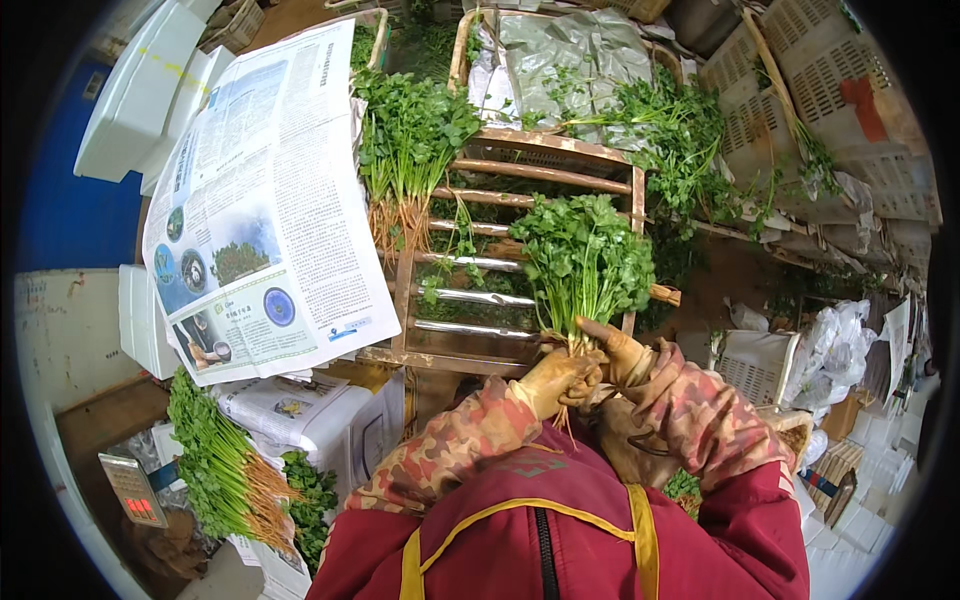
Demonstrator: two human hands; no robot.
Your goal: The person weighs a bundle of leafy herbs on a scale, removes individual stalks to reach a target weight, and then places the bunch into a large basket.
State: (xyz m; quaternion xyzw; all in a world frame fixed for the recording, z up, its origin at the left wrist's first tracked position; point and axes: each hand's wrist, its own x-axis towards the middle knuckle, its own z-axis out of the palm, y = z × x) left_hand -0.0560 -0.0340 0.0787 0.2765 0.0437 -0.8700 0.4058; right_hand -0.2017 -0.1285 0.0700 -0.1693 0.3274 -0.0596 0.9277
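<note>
A leafy green bunch of coriander stands upright in front of my chest, its pale stems gathered low and its thin roots hanging beneath. My left hand, in a tan glove, is closed around the stem base. Against the other side of the stems, my right hand, also gloved, grips with its index finger stretched across them; its lower fingers are partly hidden. Beyond the hands is a slatted wooden rack with metal bars. Another rooted coriander pile lies at its left edge.
A newspaper sheet covers the left side. Below it, more rooted greens lie near a scale with a red display. Loose greens hang over the far right corner. Plastic crates and clear bags stand at right.
</note>
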